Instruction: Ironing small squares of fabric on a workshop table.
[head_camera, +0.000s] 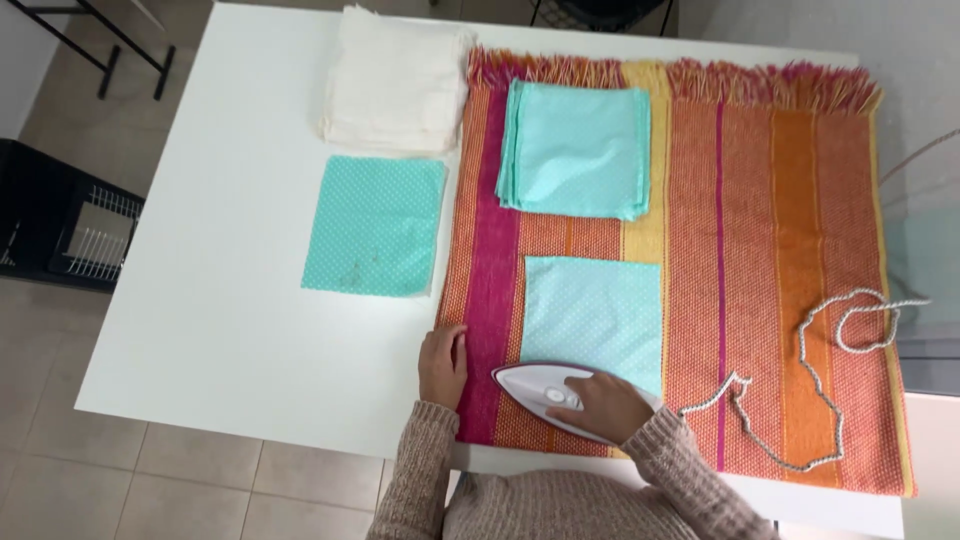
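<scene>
Her right hand (606, 405) grips the white iron (548, 392) at the near edge of the striped blanket (780, 250), left hand (443, 362) flat beside the turquoise cloth (592, 318), best kept taut for smooth passes

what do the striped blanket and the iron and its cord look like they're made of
The striped blanket looks like coarse woven wool or acrylic, matte, with a visible weave and a fringed far edge. The iron, under the right hand, seems to be smooth white plastic with a slight sheen. Its cord appears braided fabric, speckled white and grey.
</scene>
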